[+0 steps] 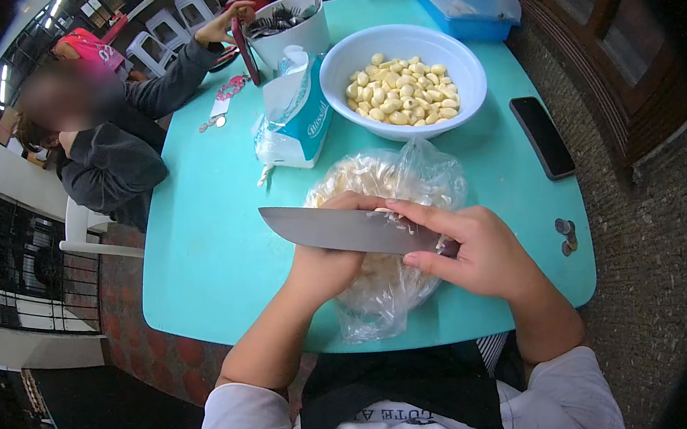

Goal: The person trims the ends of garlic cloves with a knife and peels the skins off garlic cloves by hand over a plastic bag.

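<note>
A wide knife point(324, 229) lies level over a clear plastic bag point(429, 177) of pale pieces, its tip pointing left. My right hand point(475, 244) is closed on the knife near its right end, the handle hidden by the fingers. Beneath and behind the blade is my left hand point(323, 260), its fingers bent and mostly covered; what it holds, if anything, is hidden. Small white bits stick to the blade near my right fingertips. Beyond the bag, a light blue bowl point(472, 83) holds many peeled garlic cloves point(402, 93).
A tissue pack point(295, 117) and a white tub point(309, 36) of utensils stand behind the bag. At right lie a phone point(543, 138) and coins point(565, 236). A blue lidded box point(461, 16) sits at the back. Another person point(114, 164) sits left, holding a red phone point(246, 51).
</note>
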Tool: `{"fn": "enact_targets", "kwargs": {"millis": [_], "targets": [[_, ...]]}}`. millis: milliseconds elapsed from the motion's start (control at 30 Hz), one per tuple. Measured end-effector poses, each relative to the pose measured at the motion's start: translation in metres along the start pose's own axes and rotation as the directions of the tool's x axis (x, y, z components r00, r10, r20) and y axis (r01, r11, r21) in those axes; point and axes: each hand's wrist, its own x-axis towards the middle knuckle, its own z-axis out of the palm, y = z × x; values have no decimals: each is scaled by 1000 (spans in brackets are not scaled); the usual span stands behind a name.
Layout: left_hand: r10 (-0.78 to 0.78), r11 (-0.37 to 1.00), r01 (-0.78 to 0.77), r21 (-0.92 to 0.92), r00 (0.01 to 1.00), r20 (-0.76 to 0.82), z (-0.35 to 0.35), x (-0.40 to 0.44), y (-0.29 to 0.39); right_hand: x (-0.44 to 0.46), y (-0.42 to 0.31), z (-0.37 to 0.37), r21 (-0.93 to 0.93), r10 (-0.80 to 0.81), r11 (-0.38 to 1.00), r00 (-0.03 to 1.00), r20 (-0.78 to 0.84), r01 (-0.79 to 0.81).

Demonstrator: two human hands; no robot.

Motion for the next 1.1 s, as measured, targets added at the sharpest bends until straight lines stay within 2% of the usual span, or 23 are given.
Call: {"fn": "enact_targets", "kwargs": {"millis": [333,433,733,833,900,1000,1100], "targets": [[-28,999,28,-22,999,-27,-1,-1,3,1,0,0,48,27,998,999,20,-28],[-39,999,39,-1,999,-28,-1,-1,5,2,6,5,112,-60,992,998,-23,62],[-43,994,35,-103,997,-72,0,-4,3,3,9,10,140,-69,987,997,-37,74],[-278,854,221,-470,959,-54,4,-5,7,4,9,12,153,-47,987,998,-42,53],[-251,868,202,-454,967,-49,4,-4,6,4,9,14,176,-45,983,998,-52,54],[-280,857,251,-449,960,2,1,-5,2,5,9,15,401,13,916,1000,-5,-10],[-277,844,260,-470,960,33,0,-3,5,5,22,6,698,95,687,977,191,-203]]}}
